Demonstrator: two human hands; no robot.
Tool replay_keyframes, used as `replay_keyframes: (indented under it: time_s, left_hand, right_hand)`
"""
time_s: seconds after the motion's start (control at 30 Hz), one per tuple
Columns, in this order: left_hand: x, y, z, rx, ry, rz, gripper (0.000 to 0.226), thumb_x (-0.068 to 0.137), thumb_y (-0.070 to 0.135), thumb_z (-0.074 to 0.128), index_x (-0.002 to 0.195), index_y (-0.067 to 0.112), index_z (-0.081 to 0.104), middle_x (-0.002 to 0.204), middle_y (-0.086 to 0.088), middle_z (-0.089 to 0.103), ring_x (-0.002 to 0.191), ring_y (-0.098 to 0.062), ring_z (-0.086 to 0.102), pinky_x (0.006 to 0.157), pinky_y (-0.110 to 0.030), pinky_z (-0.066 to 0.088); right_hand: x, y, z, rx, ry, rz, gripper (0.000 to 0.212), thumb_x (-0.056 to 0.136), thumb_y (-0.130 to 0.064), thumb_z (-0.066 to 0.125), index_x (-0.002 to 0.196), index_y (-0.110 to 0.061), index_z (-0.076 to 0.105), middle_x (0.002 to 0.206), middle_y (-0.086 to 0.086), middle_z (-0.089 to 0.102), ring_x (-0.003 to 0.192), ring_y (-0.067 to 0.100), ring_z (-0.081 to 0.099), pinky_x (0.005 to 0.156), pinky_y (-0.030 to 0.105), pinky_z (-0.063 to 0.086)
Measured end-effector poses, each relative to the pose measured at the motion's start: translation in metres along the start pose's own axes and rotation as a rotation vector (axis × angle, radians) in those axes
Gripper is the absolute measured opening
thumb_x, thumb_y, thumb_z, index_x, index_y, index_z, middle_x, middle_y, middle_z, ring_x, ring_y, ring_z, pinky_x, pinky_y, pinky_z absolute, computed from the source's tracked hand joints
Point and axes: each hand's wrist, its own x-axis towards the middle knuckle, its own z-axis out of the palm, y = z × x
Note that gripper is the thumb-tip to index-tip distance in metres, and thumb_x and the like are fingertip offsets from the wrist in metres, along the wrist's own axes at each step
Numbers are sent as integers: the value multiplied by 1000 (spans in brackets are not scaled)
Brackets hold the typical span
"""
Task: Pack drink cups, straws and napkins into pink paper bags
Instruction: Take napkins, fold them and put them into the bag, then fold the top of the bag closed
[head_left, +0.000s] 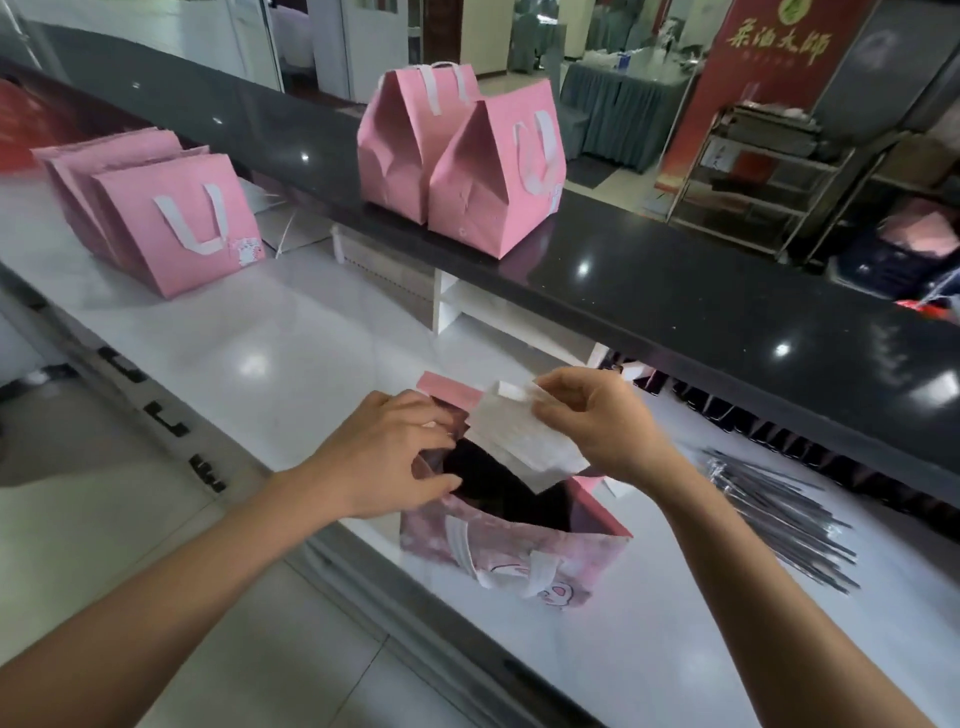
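Pinching a white paper napkin (524, 439) betw. thumb and fingers, right hand (602, 426) holds it over the mouth of an open pink paper bag (519, 545). Left hand (389, 452), fingers curled, grips bag's near-left rim. Bag stands on white counter (291, 353); wrapped straws (779, 514) lie to the right.

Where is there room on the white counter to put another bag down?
The widest bare patch of white counter lies between the stack of flat bags and the open bag. It is crowded right of the open bag, where the straws lie, and above it, where both hands work.
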Motion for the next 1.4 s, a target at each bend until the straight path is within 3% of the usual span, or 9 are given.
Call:
replay_keyframes:
  time_s: [0.13,0.23,0.37,0.57,0.7,0.83,1.07,1.3,1.4]
  left_hand:
    - [-15,-1,-1,39,-72,1,76,79,85,36,126,34,68,150,15,45,139,-7,34,109,-39,32]
    - [-21,-4,1,-23,-26,12,68,79,84,38,104,34,77,147,11,50,134,-10,39,105,-41,37]
    - [-22,-11,4,-76,64,58,59,81,79,43,77,32,78,137,11,59,126,-9,45,95,-39,42]
    - [-25,-16,8,-122,86,108,59,85,78,40,73,31,74,142,13,55,129,-7,43,100,-36,41]
    - [-24,-24,15,-184,162,199,53,91,71,48,89,28,79,138,9,58,126,-11,48,95,-36,44]
    - [-19,-33,23,-224,226,286,38,92,56,62,92,22,78,136,7,58,127,-13,50,92,-39,49]
    - [-7,-36,33,-301,309,266,17,85,33,78,91,18,73,133,2,59,126,-17,52,95,-44,52]
    - [-3,-32,36,-358,342,218,23,84,36,77,92,18,66,138,3,55,130,-14,48,99,-41,51]
    - [-3,-30,38,-316,377,187,46,79,44,80,112,17,61,150,-1,42,140,-19,37,112,-42,42]
  right_hand:
    - [-1,4,20,-339,25,-98,16,95,-14,65,106,-20,74,97,-8,76,91,15,68,85,38,54]
    - [-7,1,35,-458,176,-234,17,93,-12,65,106,-20,73,90,1,76,82,28,69,70,41,56]
    - [-18,2,66,-668,7,-307,19,91,-16,65,109,-20,72,92,5,75,78,28,69,61,41,57]
    - [-33,6,81,-625,-304,-39,34,94,-35,68,126,-24,68,124,-5,70,108,16,67,96,36,54]
    - [-34,0,61,-475,-17,-153,22,94,-22,70,115,-19,74,105,-5,76,85,7,69,79,32,59]
    - [-25,7,55,-643,216,-351,28,84,-12,77,112,-13,73,113,2,72,97,23,63,82,36,53]
    - [12,26,67,-879,174,-299,61,73,-17,85,128,-17,59,135,9,58,114,33,57,89,50,50]
    - [17,37,59,-874,260,-338,48,71,1,73,116,-14,65,119,9,63,99,33,60,77,44,51]
    - [11,34,54,-776,284,-333,29,76,2,65,100,-12,71,94,6,69,81,32,60,69,41,52]
